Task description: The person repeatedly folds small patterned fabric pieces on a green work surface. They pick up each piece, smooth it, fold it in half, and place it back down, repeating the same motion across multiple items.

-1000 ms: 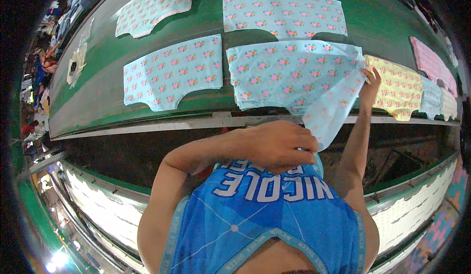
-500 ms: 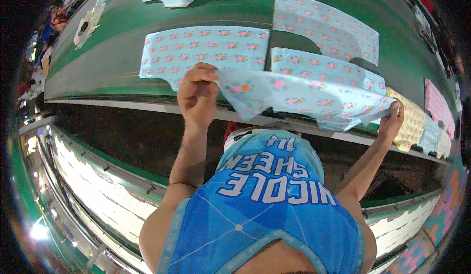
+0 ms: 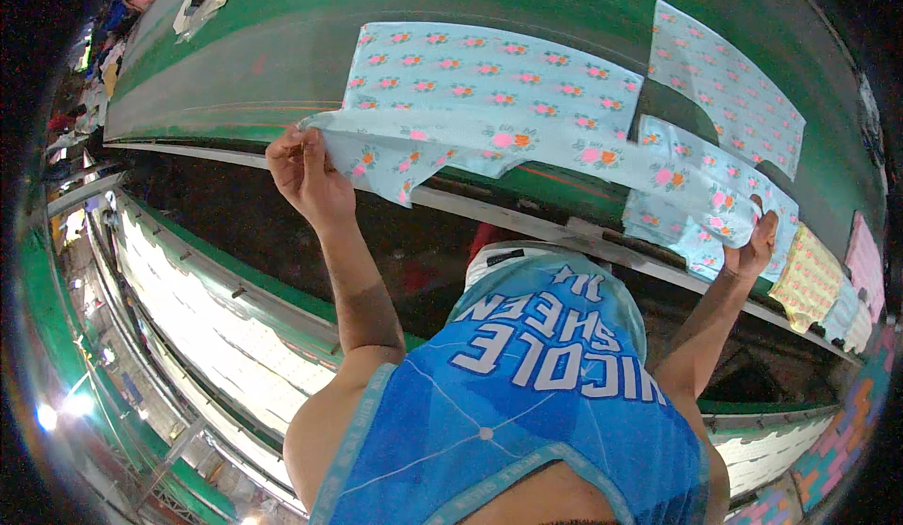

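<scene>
Our left hand (image 3: 306,175) and right hand (image 3: 752,247) pinched opposite ends of the floral cloth panel (image 3: 527,153), stretched over the green table's (image 3: 282,45) near edge; any slack could have wrinkled it or skewed its alignment.

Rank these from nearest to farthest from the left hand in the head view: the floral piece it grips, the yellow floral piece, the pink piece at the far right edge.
From the left hand:
1. Held blue floral piece, gripped at its left end, stretched across to the right hand.
2. Yellow floral piece, far right on the green table.
3. Pink piece, beyond it at the right edge.
</scene>
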A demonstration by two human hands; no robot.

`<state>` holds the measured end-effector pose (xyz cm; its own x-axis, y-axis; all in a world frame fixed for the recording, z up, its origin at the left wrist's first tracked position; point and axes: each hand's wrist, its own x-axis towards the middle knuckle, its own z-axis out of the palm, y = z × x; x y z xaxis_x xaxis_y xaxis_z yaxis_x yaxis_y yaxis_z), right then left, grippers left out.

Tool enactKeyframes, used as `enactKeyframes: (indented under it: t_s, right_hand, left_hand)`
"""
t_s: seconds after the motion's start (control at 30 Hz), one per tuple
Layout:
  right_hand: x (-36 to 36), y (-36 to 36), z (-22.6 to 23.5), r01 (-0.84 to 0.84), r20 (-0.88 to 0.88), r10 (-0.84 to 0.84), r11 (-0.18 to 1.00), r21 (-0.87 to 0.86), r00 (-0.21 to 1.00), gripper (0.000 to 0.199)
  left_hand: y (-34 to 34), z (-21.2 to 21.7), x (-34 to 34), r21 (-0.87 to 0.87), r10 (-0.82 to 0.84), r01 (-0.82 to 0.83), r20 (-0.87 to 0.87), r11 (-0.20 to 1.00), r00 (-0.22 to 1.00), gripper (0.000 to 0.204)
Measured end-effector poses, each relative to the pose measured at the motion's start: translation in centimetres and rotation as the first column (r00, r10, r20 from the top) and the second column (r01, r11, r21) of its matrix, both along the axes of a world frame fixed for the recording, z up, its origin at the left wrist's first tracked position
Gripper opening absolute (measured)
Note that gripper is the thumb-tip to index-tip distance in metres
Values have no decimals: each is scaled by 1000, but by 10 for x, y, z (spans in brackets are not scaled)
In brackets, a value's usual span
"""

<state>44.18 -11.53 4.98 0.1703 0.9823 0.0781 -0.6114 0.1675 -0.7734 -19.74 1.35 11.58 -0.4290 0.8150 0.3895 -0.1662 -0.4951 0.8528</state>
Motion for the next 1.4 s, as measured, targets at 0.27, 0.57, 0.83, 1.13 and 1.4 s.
enactKeyframes:
  t_s: [0.27,0.57,0.83,1.13,1.4]
  right_hand:
    - [-64,17,3,-13,166,30,995,-100,986,39]
    - [-184,112,-6,137,582,171,884,-447,795,73]
    - [-185,147,-61,185,832,285,893,-411,476,92]
    - [-179,151,-65,195,806,434,820,-539,404,94]
    - [-169,163,-79,179,858,440,852,-493,266,95]
  left_hand:
    - [70,-3,-71,-32,140,-163,-378,986,915,16]
    - [202,-114,-134,-266,-122,-118,-734,957,668,13]
    - [235,-186,-100,-24,47,-172,-918,985,394,19]
    - [244,-193,-98,-70,-35,-77,-922,995,386,29]
    - [256,-204,-104,-66,-62,-10,-975,998,215,38]
